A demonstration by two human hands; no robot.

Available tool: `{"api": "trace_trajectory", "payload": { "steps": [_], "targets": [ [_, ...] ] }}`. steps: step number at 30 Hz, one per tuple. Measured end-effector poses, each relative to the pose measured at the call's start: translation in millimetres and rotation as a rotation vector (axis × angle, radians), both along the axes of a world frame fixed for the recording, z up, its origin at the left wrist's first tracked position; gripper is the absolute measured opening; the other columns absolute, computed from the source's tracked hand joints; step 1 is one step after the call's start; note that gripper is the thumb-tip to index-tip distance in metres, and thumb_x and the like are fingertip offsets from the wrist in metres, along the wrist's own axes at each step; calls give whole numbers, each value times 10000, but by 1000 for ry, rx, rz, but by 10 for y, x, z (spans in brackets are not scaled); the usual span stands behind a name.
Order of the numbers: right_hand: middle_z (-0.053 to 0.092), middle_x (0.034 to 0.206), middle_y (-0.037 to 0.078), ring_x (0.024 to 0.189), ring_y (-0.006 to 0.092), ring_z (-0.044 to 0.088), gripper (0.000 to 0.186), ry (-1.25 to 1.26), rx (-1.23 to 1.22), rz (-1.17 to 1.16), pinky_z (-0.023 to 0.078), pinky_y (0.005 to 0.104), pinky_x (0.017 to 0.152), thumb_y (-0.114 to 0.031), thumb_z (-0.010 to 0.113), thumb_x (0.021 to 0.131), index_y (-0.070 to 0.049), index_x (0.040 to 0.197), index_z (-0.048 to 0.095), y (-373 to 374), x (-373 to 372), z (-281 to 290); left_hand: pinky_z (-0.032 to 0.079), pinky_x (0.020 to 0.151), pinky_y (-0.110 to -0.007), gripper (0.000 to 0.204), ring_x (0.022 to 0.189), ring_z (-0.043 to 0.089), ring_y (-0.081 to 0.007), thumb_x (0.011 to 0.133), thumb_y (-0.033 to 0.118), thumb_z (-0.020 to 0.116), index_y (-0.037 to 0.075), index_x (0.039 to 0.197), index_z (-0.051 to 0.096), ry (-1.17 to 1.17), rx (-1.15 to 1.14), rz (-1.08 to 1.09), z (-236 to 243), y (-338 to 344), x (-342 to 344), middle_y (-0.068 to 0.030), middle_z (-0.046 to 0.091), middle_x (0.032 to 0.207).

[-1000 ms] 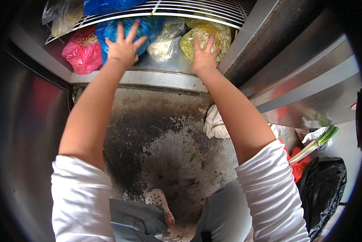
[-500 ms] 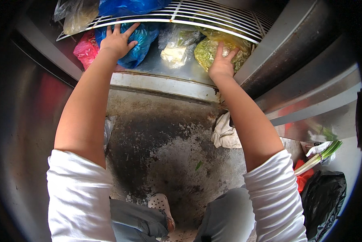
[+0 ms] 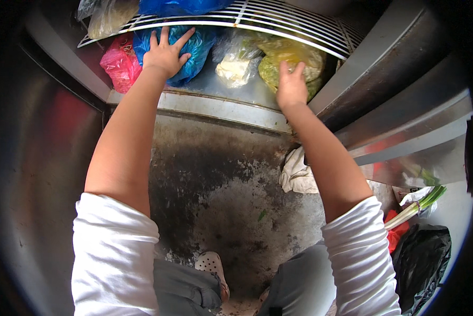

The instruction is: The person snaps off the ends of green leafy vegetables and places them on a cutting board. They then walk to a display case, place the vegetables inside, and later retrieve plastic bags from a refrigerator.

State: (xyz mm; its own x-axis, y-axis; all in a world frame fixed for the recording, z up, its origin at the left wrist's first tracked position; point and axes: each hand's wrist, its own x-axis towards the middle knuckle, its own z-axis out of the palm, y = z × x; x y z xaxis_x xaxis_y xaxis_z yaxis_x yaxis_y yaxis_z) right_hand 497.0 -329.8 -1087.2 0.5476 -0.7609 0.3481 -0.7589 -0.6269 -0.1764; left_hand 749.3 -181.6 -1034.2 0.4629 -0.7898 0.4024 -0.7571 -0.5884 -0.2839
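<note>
The person leans over the low compartment of a metal-sided cabinet, both bare forearms reaching in from white sleeves bunched near the elbows. From where I stand, the left hand is spread wide, fingers fanned over the front of a rounded, crinkled blue plastic bag, which sits on the compartment floor beneath a white wire shelf; whether the palm presses on it, I can't tell. The right hand is at the near side of a bulging, see-through yellow-green plastic bag at the right end of the same compartment. Two of its fingers point up against that bag, a little apart; the others are hidden or blurred, so I cannot say whether it has a grip. Between the two lies a clear plastic bag with something whitish inside, and to the left of the blue one, just beside it, a bright pink plastic bag. Up on the wire rack rest another blue plastic bag and a cloudy clear bag with pale contents. A crumpled off-white cloth lies on the stained grey floor, near the pale metal sill. Over at the right, a bundle of long green-and-white stalks slants above a shiny black plastic bag.
</note>
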Motion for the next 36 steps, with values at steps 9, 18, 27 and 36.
{"api": "trace_trajectory", "payload": {
  "steps": [9, 18, 27, 36],
  "targets": [
    [435, 1040, 237, 737, 277, 581, 308, 26, -75, 249, 583, 318, 610, 136, 563, 714, 50, 1007, 529, 297, -45, 144, 430, 914, -510, 640, 1238, 292, -493, 846, 430, 535, 513, 1358, 159, 35, 8, -20, 29, -23, -79, -178, 184, 1447],
    [403, 985, 161, 633, 206, 533, 254, -154, 211, 465, 526, 259, 479, 189, 518, 634, 98, 868, 559, 986, -18, 151, 438, 924, -487, 628, 1279, 240, -482, 861, 424, 517, 518, 1356, 143, 56, 51, 22, 47, -75, -152, -125, 130, 1477],
    [366, 987, 145, 609, 226, 569, 404, -175, 81, 606, 526, 352, 563, 55, 597, 661, 85, 1059, 534, 1480, -329, 169, 401, 968, -462, 610, 1310, 190, -452, 869, 396, 519, 510, 1356, 169, 73, 93, 59, -30, 14, -131, -106, 61, 1495],
    [401, 994, 186, 722, 258, 589, 420, 51, 195, 643, 551, 296, 614, 88, 607, 649, 114, 1062, 533, 1599, -660, 6, 68, 1003, -675, 688, 1361, -20, -411, 718, 266, 636, 457, 1316, 355, 213, -242, -120, 186, 166, -779, -179, 28, 1483]
  ]
}}
